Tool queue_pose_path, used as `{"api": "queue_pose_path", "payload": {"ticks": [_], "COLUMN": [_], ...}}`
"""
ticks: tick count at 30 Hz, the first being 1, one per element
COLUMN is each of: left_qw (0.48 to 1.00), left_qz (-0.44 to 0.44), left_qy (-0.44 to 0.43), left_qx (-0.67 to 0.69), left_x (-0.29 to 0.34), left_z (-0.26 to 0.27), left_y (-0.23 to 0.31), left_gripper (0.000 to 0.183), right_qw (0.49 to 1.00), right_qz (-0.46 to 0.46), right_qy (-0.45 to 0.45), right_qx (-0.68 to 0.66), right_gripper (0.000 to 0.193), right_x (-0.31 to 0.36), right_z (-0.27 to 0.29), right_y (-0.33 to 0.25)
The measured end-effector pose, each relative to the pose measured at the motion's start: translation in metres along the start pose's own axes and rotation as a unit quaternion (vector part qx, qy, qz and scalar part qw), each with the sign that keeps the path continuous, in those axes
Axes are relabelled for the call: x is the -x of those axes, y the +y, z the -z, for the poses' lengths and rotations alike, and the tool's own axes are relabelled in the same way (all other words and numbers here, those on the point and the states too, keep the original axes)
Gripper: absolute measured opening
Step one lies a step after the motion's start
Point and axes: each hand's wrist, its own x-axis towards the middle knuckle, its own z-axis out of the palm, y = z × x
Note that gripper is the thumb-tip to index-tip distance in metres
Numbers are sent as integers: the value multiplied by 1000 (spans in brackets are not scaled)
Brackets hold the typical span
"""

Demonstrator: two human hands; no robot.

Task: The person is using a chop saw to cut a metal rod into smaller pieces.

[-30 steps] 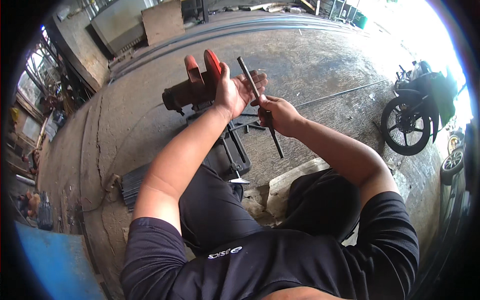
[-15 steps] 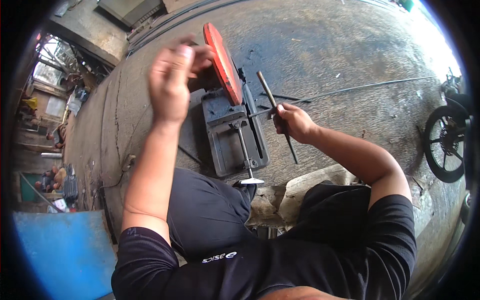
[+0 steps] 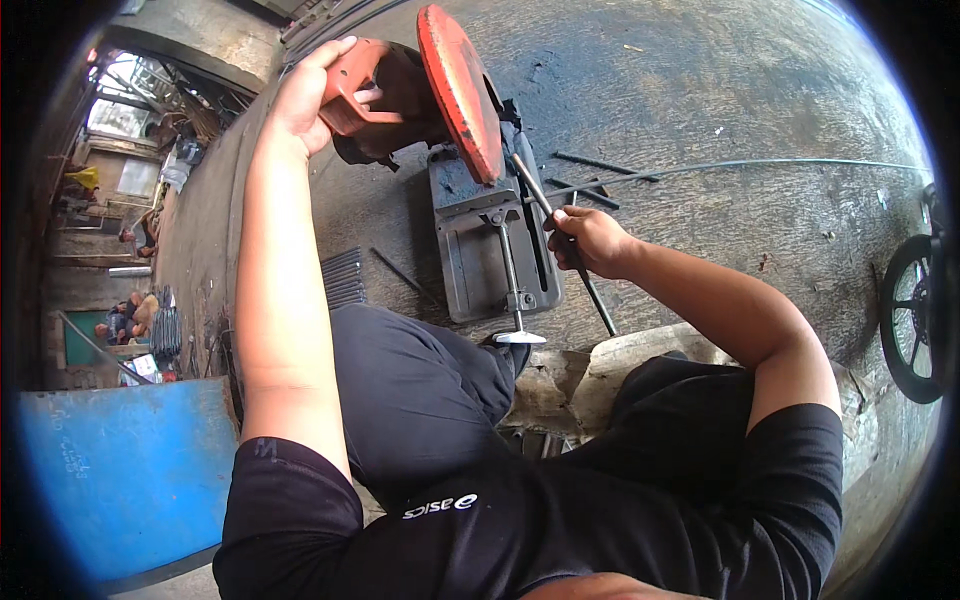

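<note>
In front of my knees stands a cut-off saw with a red blade guard (image 3: 460, 95) and a grey base (image 3: 450, 290). My left hand (image 3: 302, 105) is closed round its orange-red handle (image 3: 350, 118), with fingertips showing through the opening. My right hand (image 3: 595, 243) grips a dark metal rod (image 3: 595, 297), held slantwise beside the base with its upper end near the guard. Just beyond that hand, a long thin bar (image 3: 740, 166) runs from the saw's vise far to the right. The vise screw (image 3: 508, 258) ends in a pale crank handle (image 3: 520, 338).
Several short dark rods (image 3: 606, 165) lie on the floor right of the saw. A row of rods (image 3: 343, 276) lies by my left knee. A motorcycle wheel (image 3: 908, 320) stands at right, a blue panel (image 3: 130, 470) at lower left. People (image 3: 125, 318) sit far left.
My left hand has moved from the air beside the guard onto the saw's handle and closed on it. My right hand keeps the rod. The whole view has shifted slightly.
</note>
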Motion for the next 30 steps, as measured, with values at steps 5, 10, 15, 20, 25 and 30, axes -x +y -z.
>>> {"api": "queue_pose_path", "payload": {"ticks": [5,10,15,20,25,30], "left_qw": [992,994,992,991,993,993], "left_qz": [-7,-18,-62,-53,-26,-16], "left_qy": [-38,3,40,16,-4,-16], "left_qx": [118,105,102,118,116,117], "left_x": [1,-2,-1,2,4,3], "left_z": [4,4,2,-2,-2,-1], "left_y": [-10,-18,-19,-16,-13,-12], "left_gripper": [44,46,42,41,46,50], "right_qw": [1000,1000,1000,999,991,984], "right_qz": [1,-18,-18,-38,-70,-97], "right_qy": [21,-1,6,-27,-88,-112], "right_qx": [2,18,6,-9,-76,-95], "right_gripper": [21,21,24,26,28,27], "right_x": [-2,0,-2,-1,-6,-11], "right_z": [-8,-6,-2,4,3,0], "right_y": [2,3,-2,-6,-1,3]}}
